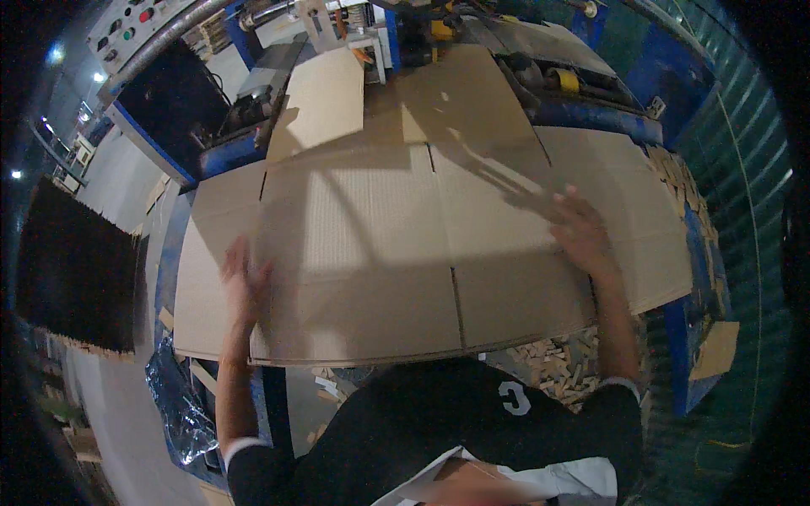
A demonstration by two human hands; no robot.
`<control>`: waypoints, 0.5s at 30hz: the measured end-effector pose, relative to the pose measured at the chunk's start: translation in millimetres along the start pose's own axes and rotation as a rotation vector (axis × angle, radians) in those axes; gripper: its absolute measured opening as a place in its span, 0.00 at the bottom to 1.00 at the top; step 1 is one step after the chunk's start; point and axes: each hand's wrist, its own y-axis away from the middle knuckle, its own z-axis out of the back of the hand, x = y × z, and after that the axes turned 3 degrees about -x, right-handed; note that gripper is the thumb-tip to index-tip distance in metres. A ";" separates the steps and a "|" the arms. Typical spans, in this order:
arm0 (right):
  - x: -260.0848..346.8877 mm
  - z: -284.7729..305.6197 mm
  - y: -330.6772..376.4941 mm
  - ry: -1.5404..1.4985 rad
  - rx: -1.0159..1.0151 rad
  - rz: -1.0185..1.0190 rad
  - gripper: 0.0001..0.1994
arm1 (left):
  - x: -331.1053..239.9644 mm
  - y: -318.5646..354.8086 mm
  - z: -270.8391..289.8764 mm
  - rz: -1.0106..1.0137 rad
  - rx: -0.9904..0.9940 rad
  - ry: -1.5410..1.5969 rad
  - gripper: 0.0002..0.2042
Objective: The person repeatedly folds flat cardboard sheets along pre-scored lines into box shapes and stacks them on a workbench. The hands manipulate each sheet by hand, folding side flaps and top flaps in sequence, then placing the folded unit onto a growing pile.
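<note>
A wide flat sheet of brown corrugated cardboard (pixel 363 304), with creases and slots cut along its edges, lies in front of me. My left hand (pixel 243 278) is over its left part, thumb apart from the fingers, somewhat blurred. Over the right part my right hand (pixel 582 234) has its fingers stretched out, also blurred. Neither hand shows anything gripped; whether they touch the cardboard I cannot tell. At the far side, the left flap (pixel 325 101) and right flap (pixel 464 93) reach in under the machine (pixel 413 34).
The machine's blue frame (pixel 666 76) stands at both far sides, with rollers (pixel 561 80) and a button panel (pixel 135 29). Cardboard scraps (pixel 557 367) litter the floor below. Clear plastic film (pixel 181 413) hangs at left, near a dark stack (pixel 76 261). Green corrugated wall (pixel 751 211) borders the right.
</note>
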 end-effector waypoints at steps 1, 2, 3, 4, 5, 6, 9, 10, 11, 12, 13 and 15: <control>-22.4 11.4 25.1 -0.119 -0.083 -0.045 0.23 | 24.3 23.9 21.7 0.214 0.100 -0.026 0.29; -41.5 16.5 48.4 0.077 -0.143 -0.199 0.22 | 48.3 45.8 43.6 0.404 0.298 -0.401 0.28; -60.8 21.3 70.5 0.256 -0.254 -0.232 0.20 | 67.8 68.8 67.1 0.531 0.287 -0.498 0.30; -77.5 24.6 93.0 0.485 -0.197 -0.355 0.20 | 81.6 88.8 82.8 0.646 0.171 -0.510 0.31; -92.7 24.9 110.4 0.646 -0.080 -0.460 0.21 | 91.0 103.7 91.0 0.811 0.068 -0.565 0.32; -105.9 25.7 127.8 0.701 -0.063 -0.472 0.23 | 98.0 110.0 91.0 0.805 0.028 -0.299 0.32; -136.9 15.7 150.7 0.309 -0.205 -0.809 0.27 | 96.5 115.8 79.7 0.741 -0.059 -0.122 0.31; -144.5 12.5 153.3 0.099 -0.310 -0.944 0.27 | 92.1 111.3 68.6 0.675 0.006 -0.407 0.30; -151.0 9.0 152.2 0.189 -0.348 -0.864 0.27 | 89.5 104.1 60.6 0.563 0.065 -0.657 0.30; -156.0 5.4 149.6 0.276 -0.387 -0.785 0.27 | 89.0 97.5 57.0 0.621 0.058 -0.599 0.29; -159.8 3.2 145.7 0.350 -0.355 -0.739 0.27 | 90.8 90.7 53.2 0.639 0.041 -0.513 0.29; -162.4 -1.6 136.5 0.219 -0.456 -0.678 0.27 | 103.3 78.7 44.9 0.618 -0.199 -0.290 0.27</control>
